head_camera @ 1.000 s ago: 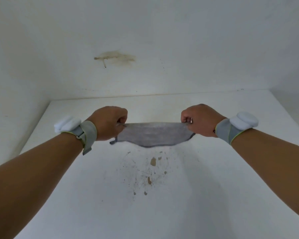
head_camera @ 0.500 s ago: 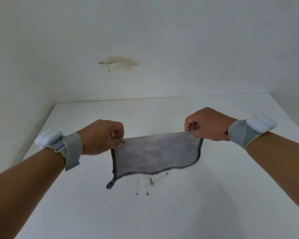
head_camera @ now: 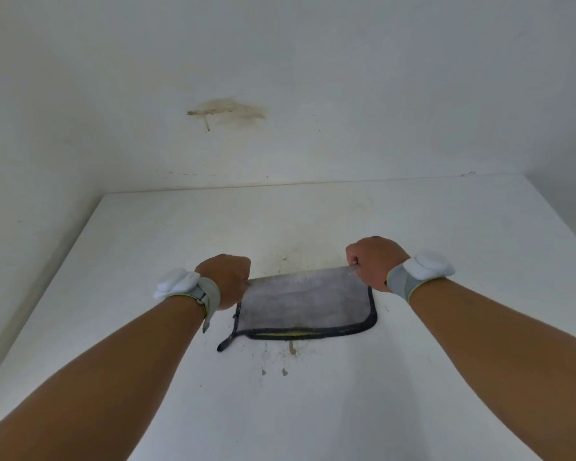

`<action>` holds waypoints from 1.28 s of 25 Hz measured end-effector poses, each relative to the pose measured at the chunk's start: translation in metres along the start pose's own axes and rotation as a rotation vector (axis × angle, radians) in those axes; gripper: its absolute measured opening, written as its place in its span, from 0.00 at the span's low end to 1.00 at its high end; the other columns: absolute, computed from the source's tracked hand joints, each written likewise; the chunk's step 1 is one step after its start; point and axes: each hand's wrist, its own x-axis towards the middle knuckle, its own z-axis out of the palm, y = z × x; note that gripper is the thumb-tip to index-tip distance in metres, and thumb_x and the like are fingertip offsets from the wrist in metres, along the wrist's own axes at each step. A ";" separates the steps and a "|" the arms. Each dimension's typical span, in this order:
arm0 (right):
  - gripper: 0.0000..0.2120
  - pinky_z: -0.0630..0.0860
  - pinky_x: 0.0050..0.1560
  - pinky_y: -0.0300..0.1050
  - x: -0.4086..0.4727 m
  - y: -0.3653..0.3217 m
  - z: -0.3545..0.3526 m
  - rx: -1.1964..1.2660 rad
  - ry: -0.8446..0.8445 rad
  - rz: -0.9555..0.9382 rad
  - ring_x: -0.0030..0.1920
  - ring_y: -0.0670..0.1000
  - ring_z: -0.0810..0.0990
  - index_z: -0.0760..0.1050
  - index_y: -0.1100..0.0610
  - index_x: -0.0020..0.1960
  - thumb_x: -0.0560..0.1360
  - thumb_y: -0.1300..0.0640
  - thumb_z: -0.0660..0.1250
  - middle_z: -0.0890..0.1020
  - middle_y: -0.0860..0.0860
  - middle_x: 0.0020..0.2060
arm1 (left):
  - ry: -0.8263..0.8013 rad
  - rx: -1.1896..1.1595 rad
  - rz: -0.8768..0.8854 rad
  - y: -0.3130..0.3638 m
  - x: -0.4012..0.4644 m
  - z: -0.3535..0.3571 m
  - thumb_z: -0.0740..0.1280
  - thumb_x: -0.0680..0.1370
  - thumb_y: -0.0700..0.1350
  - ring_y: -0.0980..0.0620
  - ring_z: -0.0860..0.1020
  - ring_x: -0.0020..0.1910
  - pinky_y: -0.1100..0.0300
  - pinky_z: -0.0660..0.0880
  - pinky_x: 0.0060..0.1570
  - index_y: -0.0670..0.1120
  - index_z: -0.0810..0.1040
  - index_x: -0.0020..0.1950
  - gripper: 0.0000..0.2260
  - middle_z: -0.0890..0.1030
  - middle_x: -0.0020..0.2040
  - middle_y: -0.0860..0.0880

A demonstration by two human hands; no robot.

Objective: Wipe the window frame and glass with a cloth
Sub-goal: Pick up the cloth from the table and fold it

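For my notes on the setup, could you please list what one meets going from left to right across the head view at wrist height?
Left wristband → left hand gripping one corner → grey cloth stretched between → right hand gripping the other corner → right wristband.

No text, label, brand, number or sign can be read anywhere around the fingers in this view.

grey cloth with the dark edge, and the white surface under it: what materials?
Grey cloth with dark stitched edging: likely microfibre, since the face looks matte and fuzzy and it hangs limp between the left hand and right hand. White flat surface: smooth and matte, possibly paint or laminate; brown specks sit on top of it.
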 end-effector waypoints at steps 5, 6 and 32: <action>0.08 0.67 0.39 0.42 -0.010 0.000 0.012 -0.053 0.056 -0.114 0.41 0.52 0.73 0.67 0.51 0.40 0.74 0.63 0.60 0.71 0.48 0.39 | 0.108 0.123 0.115 -0.003 -0.011 0.011 0.60 0.78 0.45 0.46 0.76 0.50 0.55 0.74 0.47 0.46 0.75 0.50 0.06 0.78 0.49 0.48; 0.08 0.66 0.38 0.41 -0.015 0.002 0.016 -0.060 0.044 -0.145 0.39 0.51 0.72 0.66 0.52 0.40 0.73 0.63 0.59 0.70 0.47 0.39 | 0.117 0.138 0.155 -0.003 -0.015 0.017 0.60 0.78 0.44 0.46 0.76 0.49 0.56 0.73 0.45 0.46 0.75 0.49 0.06 0.78 0.48 0.48; 0.23 0.70 0.63 0.50 -0.002 0.005 0.066 -0.013 -0.136 0.107 0.66 0.54 0.69 0.65 0.49 0.72 0.77 0.55 0.60 0.72 0.49 0.66 | -0.013 0.011 0.120 0.088 0.007 0.056 0.60 0.78 0.46 0.45 0.68 0.66 0.50 0.68 0.65 0.47 0.67 0.70 0.20 0.71 0.67 0.46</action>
